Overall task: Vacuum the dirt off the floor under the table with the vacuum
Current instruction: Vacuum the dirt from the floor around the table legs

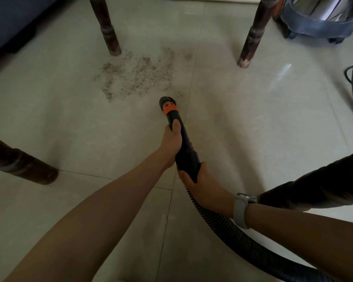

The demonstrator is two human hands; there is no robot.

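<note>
A black vacuum nozzle (168,103) with an orange collar points down at the pale tiled floor. My left hand (171,142) grips the black handle just behind the collar. My right hand (204,185) grips the rear of the handle, where the ribbed black hose (232,237) begins. A patch of brownish dirt (139,73) is spread over the tiles just beyond the nozzle, between the two far table legs. The nozzle's mouth sits at the near right edge of that patch.
Dark wooden table legs stand at far left (107,29), far right (253,37), near left (20,161) and near right (322,184). The steel vacuum canister (318,15) on casters is at top right, with hose looping along the right edge. A dark sofa (10,21) fills the top left.
</note>
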